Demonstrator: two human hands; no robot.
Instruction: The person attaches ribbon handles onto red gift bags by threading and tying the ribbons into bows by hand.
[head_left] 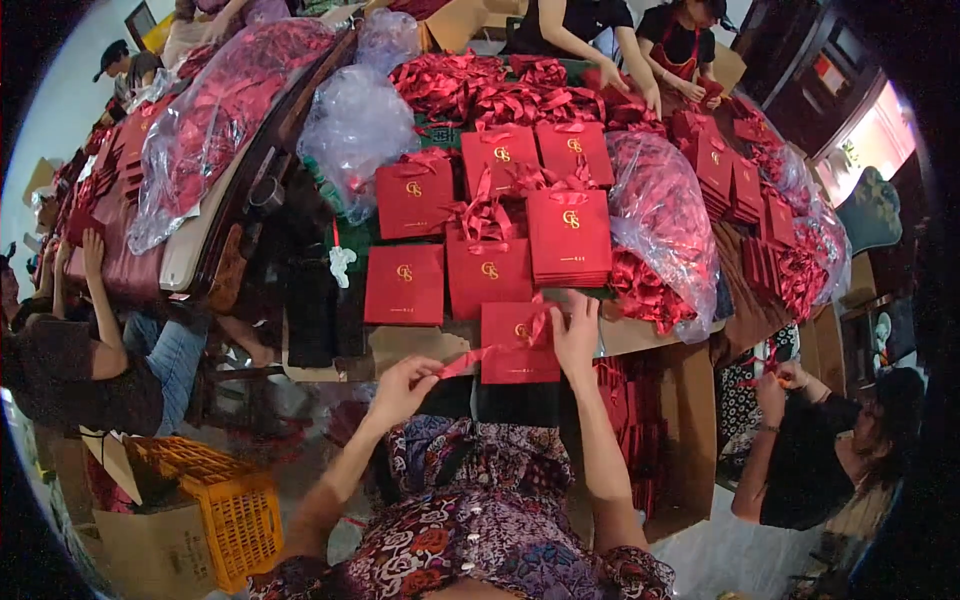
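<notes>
A small red gift bag (510, 365) with a gold emblem stands at the table's near edge, in front of my body. My left hand (405, 388) is closed, pinching the end of a red ribbon (462, 362) that runs across to the bag's front. At the bag's upper right corner, my right hand (576, 342) has its fingers bent round the edge beside a ribbon loop; the fingertips are partly hidden. Just beyond stand a stack of red bags (568, 235) and another red bag (488, 275) with ribbon handles.
A clear plastic sack of red ribbons (660, 230) sits right of the stacks. Loose ribbons (540, 100) are heaped at the back. A cardboard box (685, 440) of red bags stands below right, an orange crate (240, 525) below left. Several people work around the tables.
</notes>
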